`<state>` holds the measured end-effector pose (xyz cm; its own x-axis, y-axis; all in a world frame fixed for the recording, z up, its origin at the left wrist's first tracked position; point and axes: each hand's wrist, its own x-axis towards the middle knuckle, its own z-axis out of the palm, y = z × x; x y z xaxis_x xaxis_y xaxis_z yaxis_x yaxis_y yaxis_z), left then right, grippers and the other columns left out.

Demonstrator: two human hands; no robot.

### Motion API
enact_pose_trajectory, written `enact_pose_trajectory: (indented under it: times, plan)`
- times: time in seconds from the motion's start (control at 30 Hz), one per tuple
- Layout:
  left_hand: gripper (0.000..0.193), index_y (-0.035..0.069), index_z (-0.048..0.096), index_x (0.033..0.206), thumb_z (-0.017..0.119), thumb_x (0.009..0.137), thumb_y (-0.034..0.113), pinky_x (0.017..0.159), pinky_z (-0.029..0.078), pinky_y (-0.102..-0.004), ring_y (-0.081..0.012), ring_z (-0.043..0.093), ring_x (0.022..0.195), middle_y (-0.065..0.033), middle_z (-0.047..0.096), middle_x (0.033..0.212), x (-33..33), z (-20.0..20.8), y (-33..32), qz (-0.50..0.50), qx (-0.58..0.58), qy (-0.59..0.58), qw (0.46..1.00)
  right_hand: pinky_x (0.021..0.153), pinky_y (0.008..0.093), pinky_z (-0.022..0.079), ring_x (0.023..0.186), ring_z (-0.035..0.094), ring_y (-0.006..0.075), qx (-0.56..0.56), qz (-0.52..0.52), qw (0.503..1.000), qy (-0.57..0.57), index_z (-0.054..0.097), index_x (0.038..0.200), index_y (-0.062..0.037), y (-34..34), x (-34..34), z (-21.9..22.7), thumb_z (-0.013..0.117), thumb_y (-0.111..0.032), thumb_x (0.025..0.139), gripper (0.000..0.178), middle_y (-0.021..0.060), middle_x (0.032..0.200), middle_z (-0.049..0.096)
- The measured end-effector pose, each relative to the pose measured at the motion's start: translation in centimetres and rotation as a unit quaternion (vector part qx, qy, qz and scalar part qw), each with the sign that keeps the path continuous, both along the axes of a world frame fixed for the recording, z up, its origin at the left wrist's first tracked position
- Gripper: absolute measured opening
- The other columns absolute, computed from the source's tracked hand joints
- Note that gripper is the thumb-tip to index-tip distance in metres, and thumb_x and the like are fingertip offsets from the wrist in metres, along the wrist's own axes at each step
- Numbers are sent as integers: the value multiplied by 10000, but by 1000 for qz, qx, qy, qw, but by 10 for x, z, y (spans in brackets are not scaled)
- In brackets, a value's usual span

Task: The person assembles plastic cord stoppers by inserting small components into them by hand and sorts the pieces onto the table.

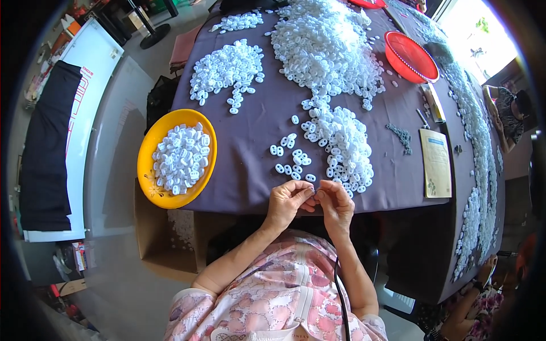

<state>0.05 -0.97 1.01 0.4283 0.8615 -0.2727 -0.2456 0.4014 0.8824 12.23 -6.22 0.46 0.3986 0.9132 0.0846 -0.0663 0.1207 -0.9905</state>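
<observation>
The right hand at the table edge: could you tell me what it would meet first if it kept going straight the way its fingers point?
The right hand points up and slightly left across the table. It would probably first meet the loose white plastic pieces on the purple cloth, just past its fingertips, though depth is hard to judge.

Both forearms come up from the lower edge and meet at the near edge of the table. The left hand and right hand touch at the fingertips, fingers curled in a pinch.

Glossy white plastic pieces lie on matt purple cloth beside a shiny yellow plate.
</observation>
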Motion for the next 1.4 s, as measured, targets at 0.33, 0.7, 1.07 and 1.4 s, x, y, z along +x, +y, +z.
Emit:
enact_pose_trajectory:
  times: [0.33,0.7,1.07,1.4]
  plan:
    - [127,-14,630,929,596,888,101,548,547,-235,-99,623,637,-55,650,764,2,0,-2,7,18,10,1000,671,203,466,756,561,78,7,0,998,-64,602,992,4,1,-1,1,576,111,811,212,26,840,556]
    - [109,-11,625,900,586,893,91,524,537,-226,-93,612,592,-45,646,743,2,-3,-4,1,38,40,998,603,212,435,689,549,84,-20,-3,992,-123,631,900,-9,1,0,1,609,93,778,161,34,783,599]
    - [131,-35,616,919,570,902,87,552,556,-242,-103,624,640,-60,644,759,1,-1,-9,9,36,29,999,598,215,449,670,560,92,-13,-4,995,-99,616,938,-2,-1,1,-5,617,89,783,179,39,778,593]
    - [113,-31,619,920,566,900,67,549,542,-226,-96,616,612,-58,646,761,2,0,-6,0,26,45,999,608,263,474,675,603,179,45,5,958,-283,599,931,-8,1,3,10,593,91,773,187,90,794,598]
